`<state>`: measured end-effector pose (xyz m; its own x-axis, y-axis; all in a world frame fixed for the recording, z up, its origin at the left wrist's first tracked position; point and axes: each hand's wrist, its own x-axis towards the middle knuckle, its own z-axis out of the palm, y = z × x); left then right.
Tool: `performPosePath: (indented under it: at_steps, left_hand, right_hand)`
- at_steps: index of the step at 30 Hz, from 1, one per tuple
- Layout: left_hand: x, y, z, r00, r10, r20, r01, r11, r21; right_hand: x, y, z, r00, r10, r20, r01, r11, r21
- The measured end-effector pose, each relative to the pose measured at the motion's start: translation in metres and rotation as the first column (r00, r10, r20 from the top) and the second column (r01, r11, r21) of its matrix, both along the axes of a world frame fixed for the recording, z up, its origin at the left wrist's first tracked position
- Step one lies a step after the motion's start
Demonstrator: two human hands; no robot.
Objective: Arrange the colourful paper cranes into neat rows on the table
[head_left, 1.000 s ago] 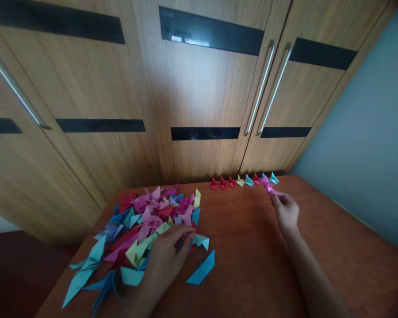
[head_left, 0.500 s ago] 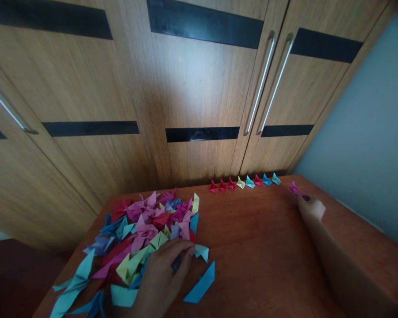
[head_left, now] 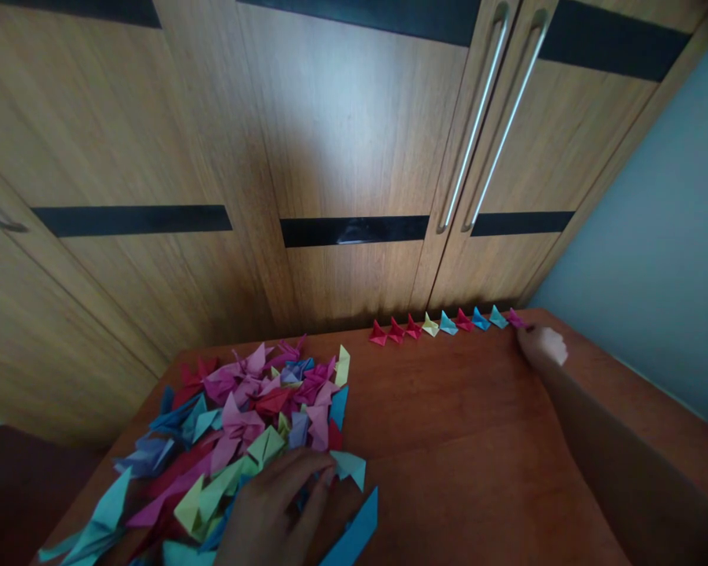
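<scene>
At the far right of the table, my right hand point(head_left: 543, 346) pinches a small magenta origami piece point(head_left: 515, 318) by its near side. That piece stands at the right end of a row of small folded paper pieces point(head_left: 430, 325) in red, yellow and blue. My left hand point(head_left: 280, 503) is low in the view, its thumb and fingertips closed on the edge of a light-blue folded paper piece point(head_left: 352, 468). Beside that hand lies a heap of origami pieces point(head_left: 241, 424) in pink, red, green, blue and purple. A flat blue paper strip point(head_left: 354, 531) rests just right of the hand.
The reddish-brown wooden table point(head_left: 436, 432) stands against a wooden wardrobe point(head_left: 354, 141) with black bands and long metal handles point(head_left: 477, 118). A pale wall point(head_left: 654, 259) rises along the right side.
My right hand has moved back and slightly left, bringing the magenta piece to the row's right end. My left hand keeps its place by the light-blue piece. The view has shifted somewhat.
</scene>
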<state>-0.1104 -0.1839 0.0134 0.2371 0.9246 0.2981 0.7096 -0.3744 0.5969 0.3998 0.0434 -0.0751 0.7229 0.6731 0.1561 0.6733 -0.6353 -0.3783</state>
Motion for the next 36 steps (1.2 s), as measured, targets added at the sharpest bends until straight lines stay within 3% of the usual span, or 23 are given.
performPosePath:
  at_steps: [12,22,28,36]
  left_hand:
    - [0.004,0.001,0.008,1.0,-0.004,0.002,0.004,1.0,0.011]
    - [0.003,-0.001,0.006,1.0,-0.022,-0.013,0.022,1.0,-0.008]
    - [-0.002,0.0,0.003,0.99,0.032,-0.135,-0.035,0.999,-0.018]
    - [-0.026,0.009,0.008,0.931,0.196,-0.307,-0.189,0.981,0.052]
  right_hand:
    - [0.004,0.013,0.0,0.997,0.04,0.065,-0.034,0.995,-0.091]
    - [-0.014,-0.008,0.006,0.999,0.026,0.045,-0.026,1.0,0.002]
    - [-0.047,-0.043,0.008,1.0,-0.018,-0.005,0.018,0.998,0.06]
    - [-0.138,-0.088,0.014,0.952,0.299,-0.058,-0.3,0.954,-0.011]
